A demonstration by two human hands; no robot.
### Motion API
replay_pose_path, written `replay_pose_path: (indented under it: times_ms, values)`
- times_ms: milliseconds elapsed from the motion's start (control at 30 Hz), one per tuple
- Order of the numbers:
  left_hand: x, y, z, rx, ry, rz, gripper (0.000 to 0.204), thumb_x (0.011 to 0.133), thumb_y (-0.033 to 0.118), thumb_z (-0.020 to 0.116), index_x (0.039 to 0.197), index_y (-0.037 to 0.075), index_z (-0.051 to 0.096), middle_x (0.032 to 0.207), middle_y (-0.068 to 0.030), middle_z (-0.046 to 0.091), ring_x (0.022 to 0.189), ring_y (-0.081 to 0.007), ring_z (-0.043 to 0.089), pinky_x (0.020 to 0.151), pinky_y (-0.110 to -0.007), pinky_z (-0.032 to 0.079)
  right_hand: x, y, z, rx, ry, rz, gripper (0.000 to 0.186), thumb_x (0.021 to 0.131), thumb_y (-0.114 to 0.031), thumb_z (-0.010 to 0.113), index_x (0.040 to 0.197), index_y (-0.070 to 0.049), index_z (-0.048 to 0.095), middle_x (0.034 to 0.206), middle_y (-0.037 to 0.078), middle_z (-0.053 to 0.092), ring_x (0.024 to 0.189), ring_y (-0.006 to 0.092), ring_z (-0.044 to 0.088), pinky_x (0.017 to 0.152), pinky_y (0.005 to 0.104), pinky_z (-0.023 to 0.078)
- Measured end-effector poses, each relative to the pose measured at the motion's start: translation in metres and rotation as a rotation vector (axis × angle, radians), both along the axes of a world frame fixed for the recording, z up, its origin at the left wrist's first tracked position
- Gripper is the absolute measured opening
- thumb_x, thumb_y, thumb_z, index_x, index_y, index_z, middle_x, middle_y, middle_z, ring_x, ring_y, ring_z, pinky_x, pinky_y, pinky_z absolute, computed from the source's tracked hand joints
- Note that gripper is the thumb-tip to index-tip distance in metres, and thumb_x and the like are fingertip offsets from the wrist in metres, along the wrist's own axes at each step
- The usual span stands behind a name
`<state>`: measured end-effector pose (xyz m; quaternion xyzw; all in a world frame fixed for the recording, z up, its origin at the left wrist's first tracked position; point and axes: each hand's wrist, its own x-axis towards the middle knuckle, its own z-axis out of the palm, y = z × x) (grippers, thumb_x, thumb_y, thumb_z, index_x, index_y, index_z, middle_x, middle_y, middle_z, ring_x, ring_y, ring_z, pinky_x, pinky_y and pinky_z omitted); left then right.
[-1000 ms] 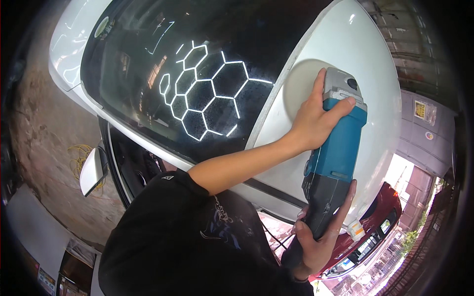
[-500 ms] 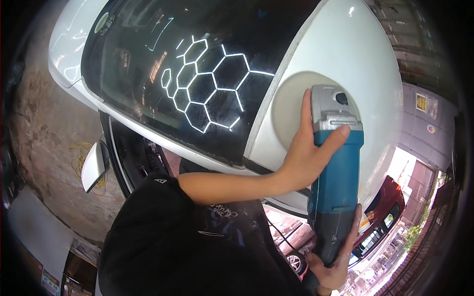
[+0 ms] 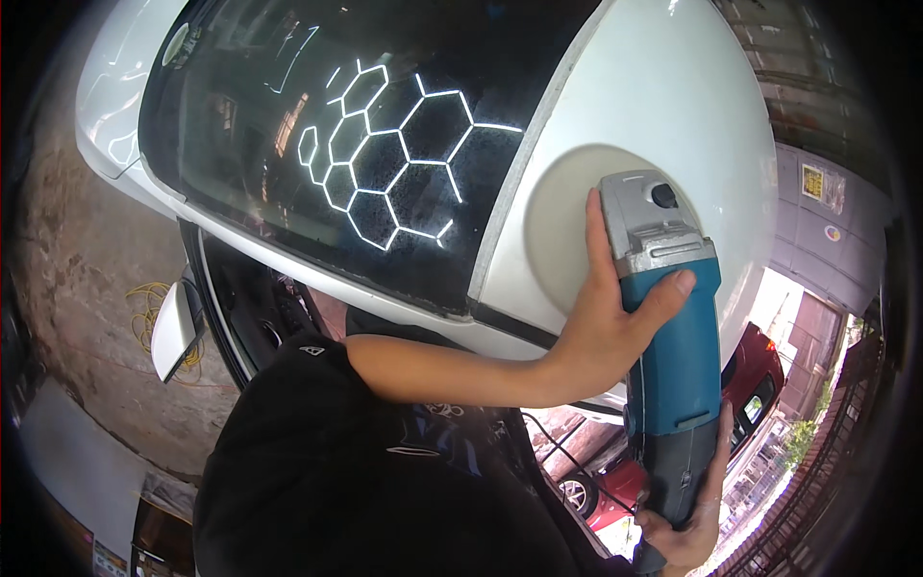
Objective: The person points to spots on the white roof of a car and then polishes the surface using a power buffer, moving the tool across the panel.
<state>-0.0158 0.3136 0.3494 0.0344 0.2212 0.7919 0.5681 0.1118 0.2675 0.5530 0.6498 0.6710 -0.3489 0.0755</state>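
With the left hand (image 3: 611, 332) and the right hand (image 3: 687, 543), gripping a teal polisher (image 3: 678, 361) right of centre in the frame. With the left, clasping the front of the tool: index finger laid along the left flank of the silver head (image 3: 639, 216), thumb across the top of the teal housing. With the right, close to the lower edge, wrapping the dark rear handle (image 3: 681, 466), with a finger stretched up along its right side and the thumb at its left.

Holding the tool nearly upright in the frame, silver head uppermost. Hiding, with that head and the left hand, part of a wide, round, grey-beige pad (image 3: 558, 216) set against the curved white panel (image 3: 663, 87) of a car, just right of the panel's border with dark glass (image 3: 231, 135). Cannot tell whether spinning.

In the glass, at upper centre, can see bright hexagonal light lines (image 3: 385, 131). Farther left, can see a white side mirror (image 3: 171, 337), beside yellow cord (image 3: 144, 313) lying on the brown floor (image 3: 82, 279). Across the lower centre, wearing a black shirt (image 3: 308, 481) with a blue and white print. At lower right, beyond the white car and partly hidden by the polisher, can see a red car (image 3: 758, 361); at far right, a greyish-lilac wall (image 3: 798, 255) bearing a yellow label (image 3: 813, 182).
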Motion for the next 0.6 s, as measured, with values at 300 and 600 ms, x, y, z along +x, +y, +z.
replay_pose_path:
  times_ms: [300, 600]
  values:
    - [-0.02, 0.02, -0.003, -0.04, -0.023, 0.071, 0.107, 0.099, 0.028, 0.064, 0.153, 0.0, -0.024, 0.139, -0.0202, 0.047, 0.125, -0.0236, 0.051, 0.104, -0.034, 0.043, -0.022, 0.029, -0.015, 0.0, 0.225, -0.125, 0.127, 0.06, -0.008, 0.074, 0.16, -0.005, -0.004, 0.127, 0.025, 0.055, 0.068, 0.0179, 0.062, 0.058, 0.0252, 0.05]
    - [-0.027, 0.046, -0.009, 0.035, -0.032, 0.118, 0.107, 0.098, 0.031, 0.064, 0.152, -0.002, -0.022, 0.137, -0.0196, 0.048, 0.124, -0.0234, 0.052, 0.104, -0.034, 0.044, -0.041, 0.048, -0.021, 0.133, 0.25, -0.114, 0.133, 0.05, -0.013, 0.077, 0.16, -0.001, 0.004, 0.134, 0.026, 0.052, 0.071, 0.0177, 0.063, 0.058, 0.0252, 0.05]
